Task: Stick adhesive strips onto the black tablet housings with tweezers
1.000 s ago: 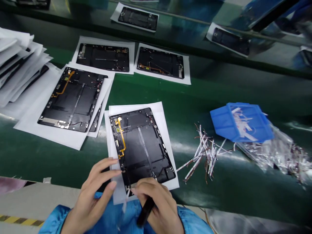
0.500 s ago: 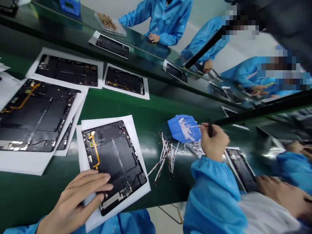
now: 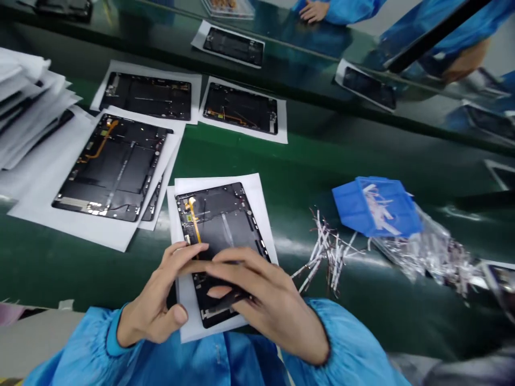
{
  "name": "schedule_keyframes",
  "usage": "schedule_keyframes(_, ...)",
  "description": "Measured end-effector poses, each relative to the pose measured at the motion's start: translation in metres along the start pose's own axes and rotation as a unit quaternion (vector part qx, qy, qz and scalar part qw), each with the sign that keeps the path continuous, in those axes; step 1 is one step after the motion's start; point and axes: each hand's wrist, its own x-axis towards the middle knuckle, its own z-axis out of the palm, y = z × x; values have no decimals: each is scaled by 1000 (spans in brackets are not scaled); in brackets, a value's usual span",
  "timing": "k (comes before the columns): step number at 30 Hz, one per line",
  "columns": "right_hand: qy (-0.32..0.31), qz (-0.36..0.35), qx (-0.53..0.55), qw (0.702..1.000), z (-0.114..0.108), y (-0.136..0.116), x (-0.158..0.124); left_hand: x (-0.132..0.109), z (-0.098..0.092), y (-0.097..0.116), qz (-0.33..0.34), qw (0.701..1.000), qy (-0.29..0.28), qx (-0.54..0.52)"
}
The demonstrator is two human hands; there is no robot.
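Observation:
In front of me an opened tablet housing [image 3: 215,230], black inside with an orange flex cable [image 3: 195,220], lies on white paper sheets [image 3: 249,187]. My left hand [image 3: 161,300] is over its left edge, fingers stretched towards the right hand and thumb apart, holding nothing. Across the lower part of the housing bends my right hand [image 3: 269,300], thumb and fingers closed around dark tweezers [image 3: 225,304] that the fingers mostly hide. I cannot see what the tips touch.
Right of the housing lies a pile of thin white strips [image 3: 325,252]. A blue tray [image 3: 354,209] with pale strips stands beyond it, beside a clear plastic bag [image 3: 430,246]. More housings [image 3: 116,166] lie on paper to the left, near stacked sheets [image 3: 32,107]. A co-worker's hand [image 3: 314,10] rests opposite.
My right hand has come from the blue tray to the housing with the tweezers. My left hand has lifted from the housing's lower left corner and shifted up along the edge. The view has turned.

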Motion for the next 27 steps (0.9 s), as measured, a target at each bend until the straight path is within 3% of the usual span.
schedule_keyframes(4,-1,-43,38,998,7,4,9,-4,-1,4,-27,999,-37,22)
schedule_keyframes(7,4,-36,53,998,3,8,13,-12,-6,8,-68,988,-75,118)
schedule_keyframes(11,50,1,80,996,2,16,23,-33,-21,12,-46,937,-106,330)
schedule_keyframes(14,76,44,88,992,4,27,32,-44,-32,10,-12,891,-139,431)
schedule_keyframes(19,88,94,98,987,9,43,42,-41,-39,5,50,860,-186,473)
schedule_keyframes(27,106,101,98,984,17,59,45,-23,-35,3,73,859,-196,467)
